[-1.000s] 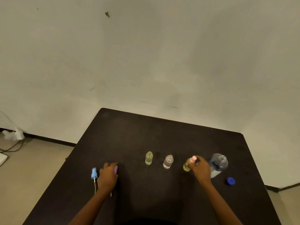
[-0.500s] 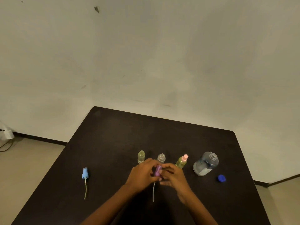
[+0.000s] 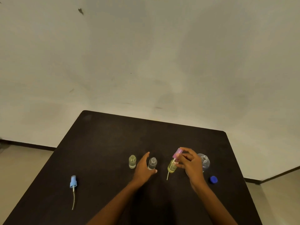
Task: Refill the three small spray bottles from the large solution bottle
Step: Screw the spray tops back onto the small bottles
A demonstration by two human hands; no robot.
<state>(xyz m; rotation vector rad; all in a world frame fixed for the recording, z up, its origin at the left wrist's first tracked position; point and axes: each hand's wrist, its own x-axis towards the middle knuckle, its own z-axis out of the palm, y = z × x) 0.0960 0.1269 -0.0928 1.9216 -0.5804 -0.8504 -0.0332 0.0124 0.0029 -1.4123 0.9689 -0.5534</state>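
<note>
Three small bottles stand in a row on the dark table (image 3: 105, 143). The left bottle (image 3: 132, 161) is yellowish and has no cap. My left hand (image 3: 143, 168) curls around the clear middle bottle (image 3: 153, 162), thumb at its base, and its neck is open. My right hand (image 3: 190, 163) holds a purple spray head (image 3: 177, 153) in the air, its dip tube hanging down in front of the yellow-green right bottle (image 3: 172, 167). The large solution bottle (image 3: 204, 161) stands uncapped behind my right hand, partly hidden.
A blue screw cap (image 3: 213, 179) lies right of my right wrist. A light blue spray head (image 3: 73, 181) with a long tube lies at the table's left. A pale wall rises behind the table, with floor on both sides.
The purple spray head has passed to my right hand and risen to the right. My left hand has let go of it and closed around the middle bottle.
</note>
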